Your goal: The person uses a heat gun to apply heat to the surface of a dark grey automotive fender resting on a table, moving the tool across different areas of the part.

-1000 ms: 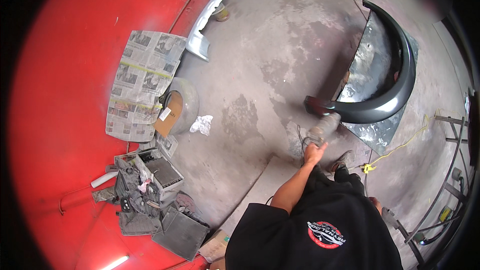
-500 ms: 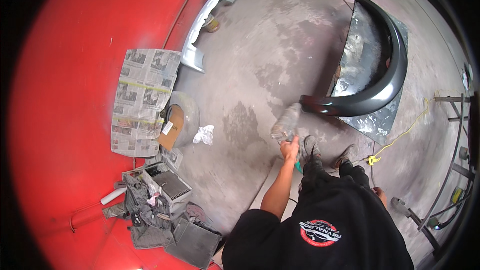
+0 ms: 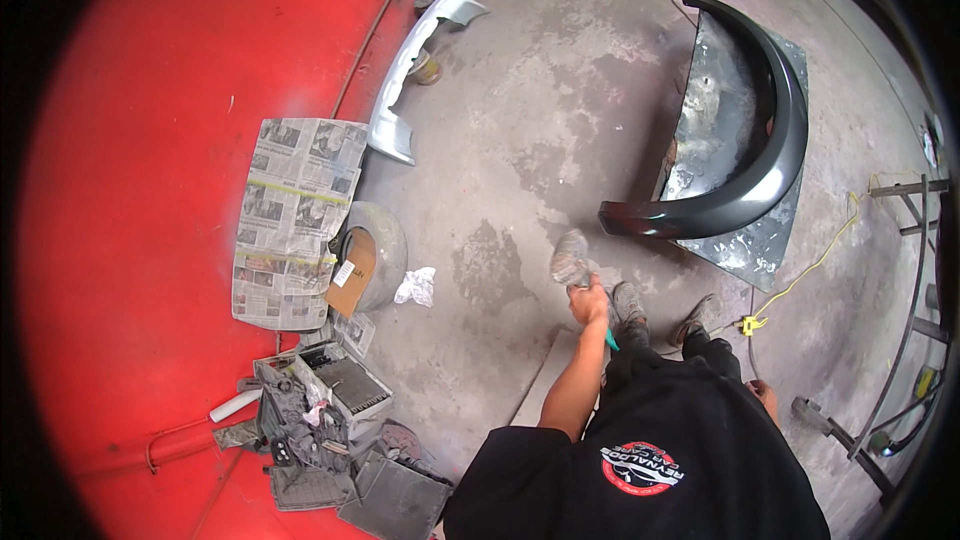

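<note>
My left hand (image 3: pixel 588 302) is closed round the handle of a paint spray gun with a cloudy cup (image 3: pixel 570 258), blurred by motion. A green hose end (image 3: pixel 611 339) shows under that hand. Just ahead and to the right is the near end of a glossy black curved wheel-arch flare (image 3: pixel 740 208), apart from the gun. It rests on a scuffed dark panel (image 3: pixel 765 255). My right hand (image 3: pixel 765 398) hangs low beside my right hip, fingers curled and partly hidden by my black shirt; what it holds, if anything, I cannot make out.
A silver bumper (image 3: pixel 392 90) leans by the red wall (image 3: pixel 170 140). Near it are a newspaper-covered panel (image 3: pixel 300 220), a tyre (image 3: pixel 385 255), crumpled paper (image 3: pixel 416 286) and a heap of dusty parts (image 3: pixel 310 440). A yellow cord (image 3: pixel 815 265) and metal stand (image 3: pixel 905 340) lie right.
My left hand has drawn the spray gun away from the flare's near end, which it overlapped before. The whole view has shifted slightly; my right hand stays by my hip.
</note>
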